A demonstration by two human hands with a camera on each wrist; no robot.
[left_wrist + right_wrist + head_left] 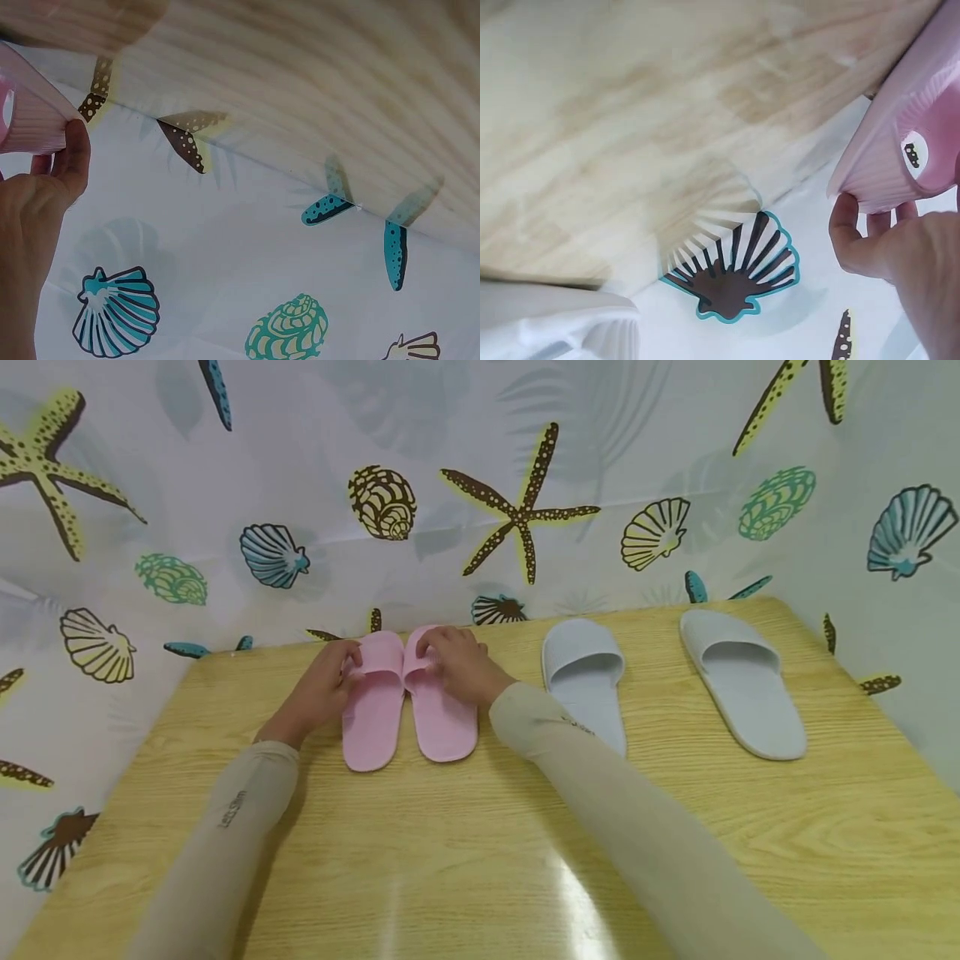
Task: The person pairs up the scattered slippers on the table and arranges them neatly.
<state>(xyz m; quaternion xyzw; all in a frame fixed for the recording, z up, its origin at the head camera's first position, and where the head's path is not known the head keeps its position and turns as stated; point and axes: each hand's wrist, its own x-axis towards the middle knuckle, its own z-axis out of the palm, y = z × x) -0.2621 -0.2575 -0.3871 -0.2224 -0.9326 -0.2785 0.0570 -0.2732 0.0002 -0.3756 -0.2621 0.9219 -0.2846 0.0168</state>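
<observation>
Two pink slippers lie side by side on the wooden tabletop near the patterned cloth, toes pointing away and inner edges nearly together. My left hand [318, 689] is at the outer side of the left pink slipper [371, 727], its fingers and thumb gripping the edge by the strap. In the left wrist view the fingertips curl against that slipper's strap [37, 124]. On the other pink slipper [444, 727], my right hand [467, 667] holds the strap area from above and the outer side. The right wrist view has a thumb on the rim and fingers along the pink strap [877, 172].
A white slipper [581, 647] lies to the right, partly covered by my right sleeve [600, 793]. Another white slipper [750, 702] sits farther right, turned at an angle. Behind the wooden tabletop [420, 860] hangs a cloth [315, 460] printed with shells and starfish.
</observation>
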